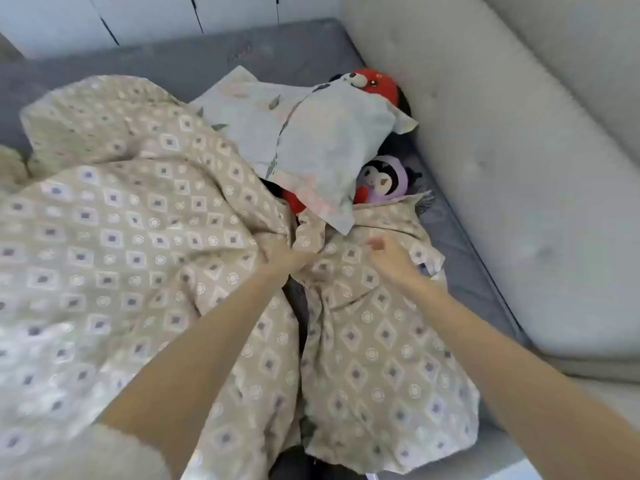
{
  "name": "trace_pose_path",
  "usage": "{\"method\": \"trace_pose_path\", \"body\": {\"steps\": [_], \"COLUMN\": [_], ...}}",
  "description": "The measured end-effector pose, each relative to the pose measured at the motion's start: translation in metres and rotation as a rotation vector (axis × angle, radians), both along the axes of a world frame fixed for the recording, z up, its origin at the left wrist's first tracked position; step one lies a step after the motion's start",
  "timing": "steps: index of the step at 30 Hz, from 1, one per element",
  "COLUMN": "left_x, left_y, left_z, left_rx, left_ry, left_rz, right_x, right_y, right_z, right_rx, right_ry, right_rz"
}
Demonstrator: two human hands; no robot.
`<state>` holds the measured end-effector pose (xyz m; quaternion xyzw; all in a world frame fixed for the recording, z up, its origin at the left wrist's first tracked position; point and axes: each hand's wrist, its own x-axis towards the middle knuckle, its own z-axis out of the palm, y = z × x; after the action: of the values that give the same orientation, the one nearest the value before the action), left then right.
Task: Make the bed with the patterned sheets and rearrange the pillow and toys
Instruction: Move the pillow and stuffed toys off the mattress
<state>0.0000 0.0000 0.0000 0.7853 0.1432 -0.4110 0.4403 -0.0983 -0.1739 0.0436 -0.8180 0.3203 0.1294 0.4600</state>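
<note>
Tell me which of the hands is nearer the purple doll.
Right. The right hand lies on the patterned sheet just below the purple doll; the left hand grips the sheet farther to the left.

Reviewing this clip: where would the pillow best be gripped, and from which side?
Take the pillow by its near corner flap, coming from the person's side. That corner lies free on top of the patterned sheet, while the far end rests against the red toy.
</note>
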Motion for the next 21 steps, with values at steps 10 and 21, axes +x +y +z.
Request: {"method": "trace_pose_path", "body": {"steps": [10,21], "left_x": [0.014,-0.033], "left_y": [-0.035,-0.079], "left_z": [-0.043,0.075], "left_rx": [0.072,-0.294], "left_ry": [-0.035,0.192], "left_rz": [-0.159,-0.281], "right_x": [0.002,-0.081], "right_y": [-0.012,-0.010], "right_z": [-0.038,0.045], "right_rx": [-0.043,-0.007], "right_ry": [0.067,0.274], "right_rz": [-0.117,-0.094]}}
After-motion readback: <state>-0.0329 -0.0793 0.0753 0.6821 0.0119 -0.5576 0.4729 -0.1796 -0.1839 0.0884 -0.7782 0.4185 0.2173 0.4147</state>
